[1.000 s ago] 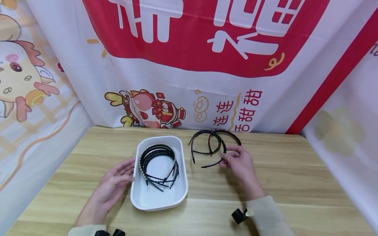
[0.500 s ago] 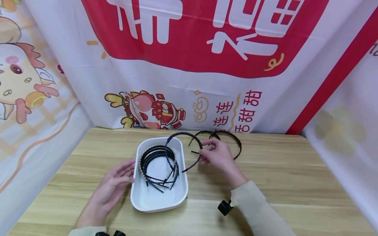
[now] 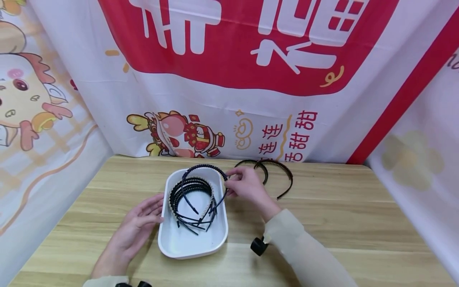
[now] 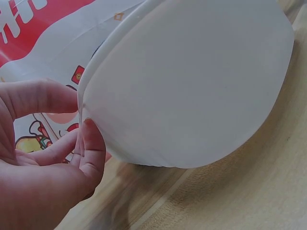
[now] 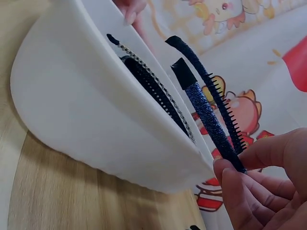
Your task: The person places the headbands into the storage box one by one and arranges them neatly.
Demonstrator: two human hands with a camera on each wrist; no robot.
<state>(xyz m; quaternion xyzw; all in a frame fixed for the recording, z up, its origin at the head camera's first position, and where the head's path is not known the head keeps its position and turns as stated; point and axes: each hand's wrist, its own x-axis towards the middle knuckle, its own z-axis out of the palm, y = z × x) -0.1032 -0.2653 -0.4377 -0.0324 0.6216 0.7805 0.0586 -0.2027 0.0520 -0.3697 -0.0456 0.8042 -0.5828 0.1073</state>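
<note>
My right hand (image 3: 245,184) pinches a dark blue glittery headband (image 5: 208,117) with small teeth along its inner side. In the head view this headband is above the right part of a white rectangular tub (image 3: 175,245). Several black headbands (image 3: 173,199) lie nested inside the tub, one with a pale beaded edge. My left hand (image 3: 138,221) rests at the tub's left side, its fingers fairly straight; in the left wrist view, thumb and fingertips touch near the tub's rim (image 4: 82,91).
Two more dark toothed headbands lie at the back of the wooden table (image 3: 340,207), the right one (image 3: 291,181) overlapping the other (image 3: 266,175) behind my right hand. A printed cloth (image 3: 222,103) hangs right behind the table, with others at both sides.
My right hand has lifted the blue headband off the table and carried it left until it hangs over the tub. The left hand and the tub have stayed put.
</note>
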